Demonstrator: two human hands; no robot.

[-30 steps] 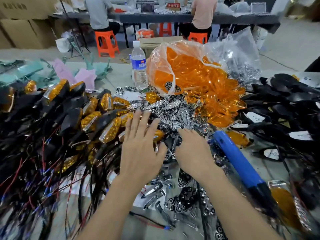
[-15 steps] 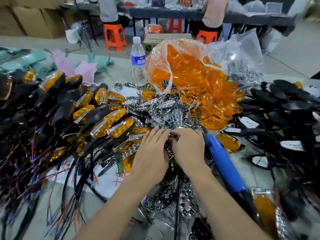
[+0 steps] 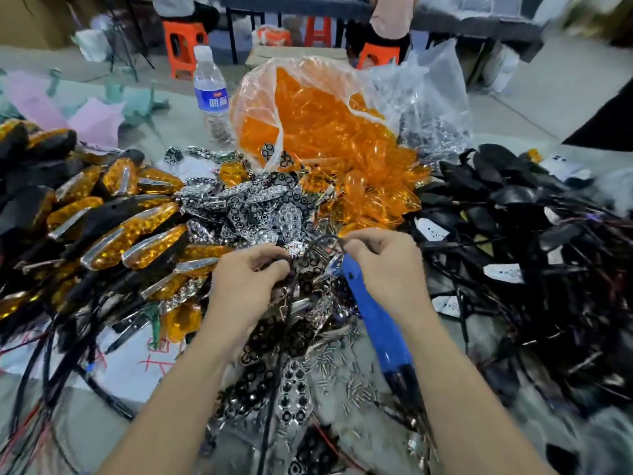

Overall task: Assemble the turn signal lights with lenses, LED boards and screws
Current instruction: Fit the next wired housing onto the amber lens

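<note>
Head view: step looks like pairing parts for one light, over tabletop centre; left hand [image 3: 250, 282] fingers curled, pinching small glittery chrome piece [image 3: 295, 250]; right hand [image 3: 387, 269] pinches thin black wire [image 3: 317, 238]. Next prob needs a matte black housing [image 3: 507, 197] from right-edge heap, then glossy amber lens [image 3: 376, 200] from crinkly clear bag [image 3: 301, 97], tiny metal screws [image 3: 346, 366] nr front edge, blue driver [image 3: 375, 317] w/ smooth plastic barrel. Finished teardrop lights [image 3: 150, 240] left edge
</note>
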